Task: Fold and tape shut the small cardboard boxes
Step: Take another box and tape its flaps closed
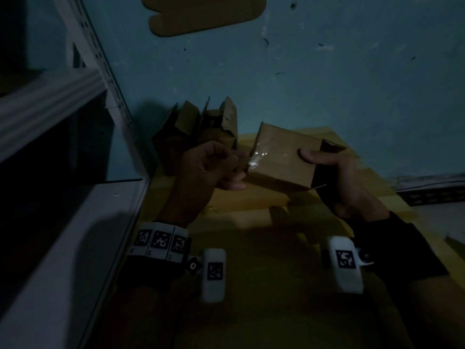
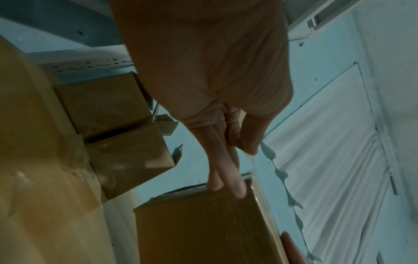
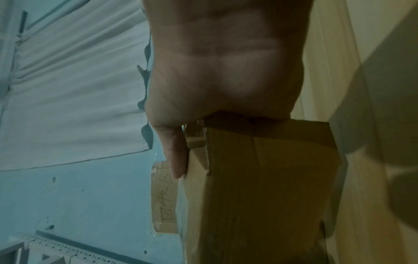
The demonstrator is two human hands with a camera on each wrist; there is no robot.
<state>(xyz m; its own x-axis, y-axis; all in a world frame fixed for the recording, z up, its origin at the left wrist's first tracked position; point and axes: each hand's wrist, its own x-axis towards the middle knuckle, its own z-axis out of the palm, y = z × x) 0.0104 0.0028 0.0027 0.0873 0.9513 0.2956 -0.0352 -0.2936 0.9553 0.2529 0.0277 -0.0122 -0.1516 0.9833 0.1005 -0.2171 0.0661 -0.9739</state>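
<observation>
A small brown cardboard box (image 1: 281, 159) is held up over the yellow surface (image 1: 264, 235). My right hand (image 1: 327, 167) grips its right end, thumb flat on the top face and the other fingers hidden behind it. In the right wrist view the box (image 3: 260, 187) fills the middle under my palm. A strip of clear tape (image 1: 256, 158) glints along the box's left edge. My left hand (image 1: 236, 165) pinches the tape between thumb and forefinger, and its other fingertips (image 2: 228, 180) touch the box (image 2: 203, 223) at that edge.
Several folded boxes with flaps up (image 1: 201, 132) stand against the blue wall behind my left hand. A white metal shelf frame (image 1: 50, 122) runs along the left. A flat cardboard piece (image 1: 201, 16) is stuck on the wall above.
</observation>
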